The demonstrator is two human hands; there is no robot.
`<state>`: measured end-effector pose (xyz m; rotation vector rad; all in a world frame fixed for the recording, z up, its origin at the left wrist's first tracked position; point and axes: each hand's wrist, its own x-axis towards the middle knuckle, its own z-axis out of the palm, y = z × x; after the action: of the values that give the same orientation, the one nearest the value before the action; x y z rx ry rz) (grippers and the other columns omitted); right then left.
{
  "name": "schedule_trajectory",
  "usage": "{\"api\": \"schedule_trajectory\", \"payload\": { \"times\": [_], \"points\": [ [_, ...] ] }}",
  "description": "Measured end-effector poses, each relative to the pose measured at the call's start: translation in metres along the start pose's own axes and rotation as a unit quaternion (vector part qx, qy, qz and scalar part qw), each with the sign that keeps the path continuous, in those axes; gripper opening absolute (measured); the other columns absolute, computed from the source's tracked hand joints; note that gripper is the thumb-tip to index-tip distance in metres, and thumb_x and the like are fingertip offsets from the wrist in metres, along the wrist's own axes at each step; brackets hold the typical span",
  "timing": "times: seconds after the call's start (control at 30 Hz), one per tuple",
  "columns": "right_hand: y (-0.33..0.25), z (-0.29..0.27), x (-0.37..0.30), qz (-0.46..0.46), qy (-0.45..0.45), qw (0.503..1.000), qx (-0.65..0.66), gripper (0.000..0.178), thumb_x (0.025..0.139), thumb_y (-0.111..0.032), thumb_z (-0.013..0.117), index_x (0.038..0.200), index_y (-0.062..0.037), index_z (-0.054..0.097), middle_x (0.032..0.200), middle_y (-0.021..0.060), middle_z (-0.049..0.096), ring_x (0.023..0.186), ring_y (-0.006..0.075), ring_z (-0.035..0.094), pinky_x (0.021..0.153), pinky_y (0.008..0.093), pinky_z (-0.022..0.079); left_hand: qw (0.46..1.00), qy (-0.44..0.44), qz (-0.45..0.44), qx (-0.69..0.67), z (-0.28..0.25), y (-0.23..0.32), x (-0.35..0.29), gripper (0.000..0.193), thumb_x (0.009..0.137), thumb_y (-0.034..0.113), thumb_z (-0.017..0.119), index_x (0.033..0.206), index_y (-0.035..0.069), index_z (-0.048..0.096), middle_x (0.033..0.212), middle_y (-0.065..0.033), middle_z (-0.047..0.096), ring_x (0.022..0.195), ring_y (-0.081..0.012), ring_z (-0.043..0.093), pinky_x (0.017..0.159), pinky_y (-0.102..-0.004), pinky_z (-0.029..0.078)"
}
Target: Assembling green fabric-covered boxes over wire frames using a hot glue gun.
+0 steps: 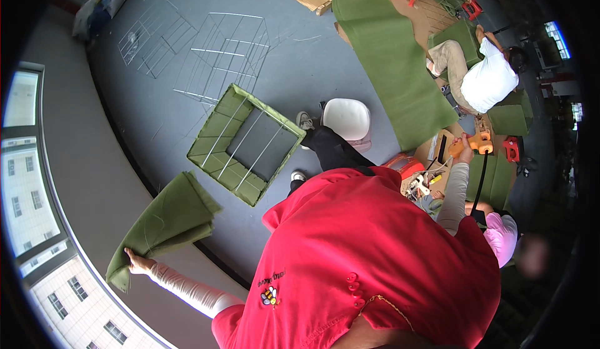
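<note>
Our left hand [139, 263] stretches far out to our left at the end of a pale sleeve, its fingers closed on the lower corner of a folded piece of green felt [167, 223]. From that hand the felt runs up and to the right, its long axis slanting toward a wire cage partly lined in green felt [245, 143], which sits open-topped on the grey floor [300, 68] just beyond the felt's far end. Our right hand [464, 146] reaches out the opposite way, clenched around an orange glue gun [480, 141] with a black cord [480, 183] trailing back toward us. The left hand is clearly the nearer one to the cage; the right is well apart from it, across our red shirt [375, 255] and a white stool [347, 119]. Behind the left hand a curved ledge edge and windows close off that side, so free room lies forward, over the floor between the felt and the cage. Past the cage lie bare wire frames [219, 49], and a long green felt strip [394, 61] stretches beyond the stool. Near the right hand, another person in a white shirt [487, 80] crouches among green pieces.
</note>
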<state>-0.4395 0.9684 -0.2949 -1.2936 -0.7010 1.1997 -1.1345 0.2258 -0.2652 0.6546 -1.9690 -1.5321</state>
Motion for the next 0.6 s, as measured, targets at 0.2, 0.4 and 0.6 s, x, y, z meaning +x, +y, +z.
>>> {"api": "schedule_trajectory", "payload": {
  "times": [0.2,0.4,0.6],
  "points": [
    [0.030,0.061,0.077,0.003,0.029,0.999,-0.013,0.012,0.080,-0.010,0.063,0.086,-0.0039,0.055,0.066,0.0055,0.052,0.061,0.0185,0.052,0.057,0.0312,0.047,0.994,0.051,0.052,0.076,0.060,0.013,0.014,0.038,0.070,0.017,0.075,0.088,-0.013,0.060,0.092,-0.0197,0.063,0.077,-0.0229,0.063,0.075,-0.0342,0.055],
    [0.067,0.085,0.184,0.070,0.072,0.992,-0.072,0.009,0.080,-0.013,0.063,0.083,-0.0103,0.055,0.066,0.0004,0.052,0.060,0.0151,0.052,0.052,0.0274,0.046,0.974,0.119,0.064,0.183,0.167,0.107,0.003,0.055,0.068,0.032,0.077,0.092,-0.013,0.057,0.094,-0.0189,0.061,0.079,-0.0263,0.062,0.076,-0.0378,0.054],
    [0.071,0.042,0.321,0.253,-0.003,0.934,-0.253,0.014,0.077,-0.012,0.066,0.087,-0.0116,0.056,0.069,0.0005,0.054,0.059,0.0168,0.055,0.046,0.0285,0.044,0.962,0.179,0.056,0.199,0.244,0.155,0.021,0.063,0.062,0.039,0.079,0.088,-0.015,0.058,0.091,-0.0187,0.062,0.079,-0.0261,0.061,0.077,-0.0365,0.052]
  ]
}}
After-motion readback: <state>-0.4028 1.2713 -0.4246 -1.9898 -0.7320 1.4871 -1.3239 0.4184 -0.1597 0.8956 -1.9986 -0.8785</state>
